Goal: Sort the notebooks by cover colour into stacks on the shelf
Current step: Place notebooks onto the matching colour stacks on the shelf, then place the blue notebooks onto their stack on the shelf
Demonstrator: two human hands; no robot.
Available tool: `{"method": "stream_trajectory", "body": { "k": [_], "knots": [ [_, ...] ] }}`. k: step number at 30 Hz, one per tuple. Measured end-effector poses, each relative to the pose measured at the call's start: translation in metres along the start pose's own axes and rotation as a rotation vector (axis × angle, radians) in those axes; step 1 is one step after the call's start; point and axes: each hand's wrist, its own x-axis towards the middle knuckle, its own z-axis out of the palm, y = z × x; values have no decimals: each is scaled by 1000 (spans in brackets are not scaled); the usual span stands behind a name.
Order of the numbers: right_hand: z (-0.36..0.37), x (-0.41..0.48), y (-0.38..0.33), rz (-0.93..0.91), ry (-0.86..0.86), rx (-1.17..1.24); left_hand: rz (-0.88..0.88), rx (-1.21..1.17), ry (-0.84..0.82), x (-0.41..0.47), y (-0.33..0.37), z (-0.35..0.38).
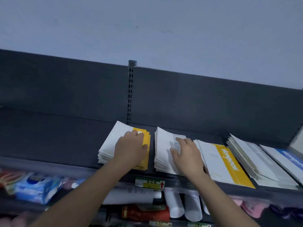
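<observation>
Dark shelf, grey wall | your left hand flat on yellow stack | right hand splayed, ungripping, on grey stack

You have five notebook stacks in a row on the dark grey shelf.
- The leftmost stack: white covers, yellow band, edges slightly fanned.
- The second stack: white-grey covers, just beside it.
- The third stack: yellow band, close against the second.
- The fourth stack: grey, fanned.
- The fifth stack: blue band, cut off at the right.

Left hand atop the yellow-edged notebook stack, right hand atop the adjacent white stack, dark shelf beneath.
</observation>
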Motion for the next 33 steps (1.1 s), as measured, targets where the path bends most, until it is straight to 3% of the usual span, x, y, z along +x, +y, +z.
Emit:
{"method": "stream_trajectory", "body": {
  "k": [6, 17, 33],
  "knots": [
    [20, 7, -68, -317, 42, 94, -69, 267, 93, -34, -66, -31],
    [59, -6, -232, -675, -130, 14, -369, 493, 92, -110, -203, -91],
    [146, -25, -450, -772, -248, 50, -558, 523, 58, -159, -417, -139]
  ]
}}
